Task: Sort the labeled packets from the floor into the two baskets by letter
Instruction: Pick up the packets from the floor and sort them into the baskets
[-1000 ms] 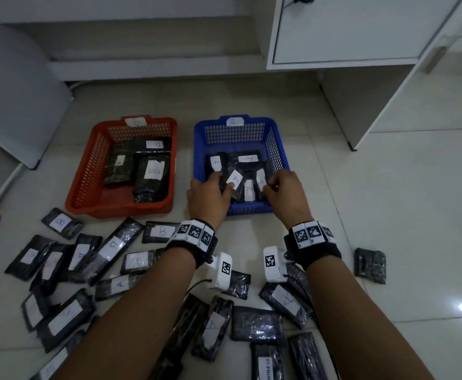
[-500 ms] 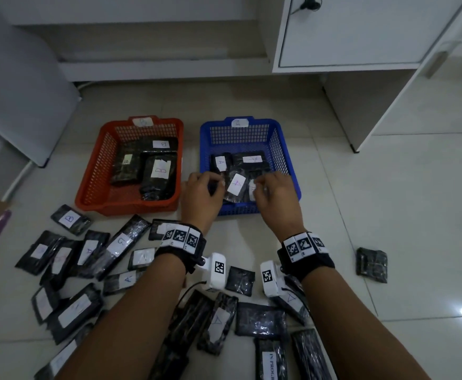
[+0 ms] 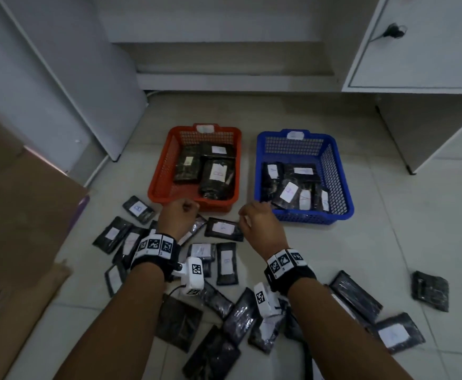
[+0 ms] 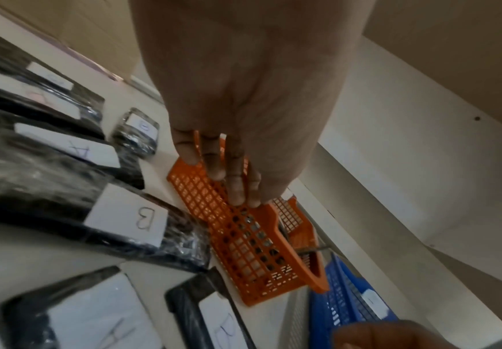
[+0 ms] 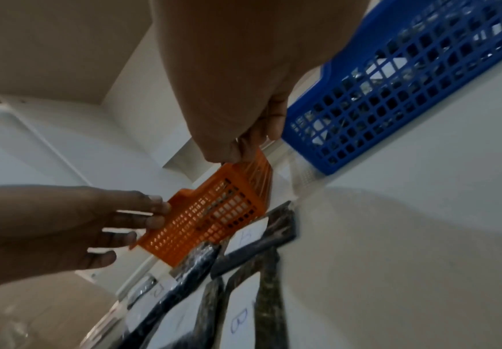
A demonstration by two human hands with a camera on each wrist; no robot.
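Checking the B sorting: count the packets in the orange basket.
3 visible in the orange basket: one at the back right, one on the left, and one labeled B at the front right. More may lie hidden beneath them.

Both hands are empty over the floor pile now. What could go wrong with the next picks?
1. Packets overlap near the left hand, so a grab may lift two letters at once.
2. The packet beside the right hand has a faint label; its letter is unreadable in the head view, so it may land in the wrong basket.
3. The red basket and blue basket sit close together, so a hasty drop could miss.
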